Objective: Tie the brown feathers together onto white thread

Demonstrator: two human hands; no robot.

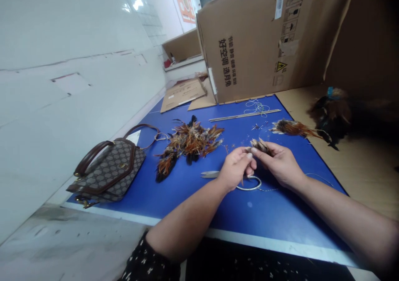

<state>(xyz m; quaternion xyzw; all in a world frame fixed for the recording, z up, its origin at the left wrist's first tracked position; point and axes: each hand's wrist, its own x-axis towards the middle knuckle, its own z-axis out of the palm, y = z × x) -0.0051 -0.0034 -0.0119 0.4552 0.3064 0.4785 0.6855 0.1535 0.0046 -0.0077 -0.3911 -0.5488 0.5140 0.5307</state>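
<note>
Blue and smooth, the covering on the bench (183, 202) lies under two bare hands that meet near its right side. The right hand (282, 162) has a narrow grip on a small feather tuft (261, 145), brown and cream, its stiff pale ends fanned upward. The left hand (238, 167) has its thumb and fingers drawn together beside it; whether they pinch part of the tuft is hidden.

Steel scissors (210, 174) show pointed blades by the left hand, the rest covered. A pale, rigid oval loop (251, 188) lies below the fingers, with thin cord (269, 189) to its right.

Left of the hands spreads a loose feather heap (191, 139), rust, tan and glossy black, ragged at the edges. A slimmer feather bundle (291, 128) lies beyond the right hand, near a dark, bushy feather bunch (333, 112).

Thin straight sticks (246, 115) lie under tangled pale string (257, 107). Behind them a large printed cardboard box (249, 48) walls off the far side, flat cardboard sheets (183, 94) to its left. A patterned handbag (109, 168) with brown handle and trim occupies the left edge, against the pale wall (62, 119).
</note>
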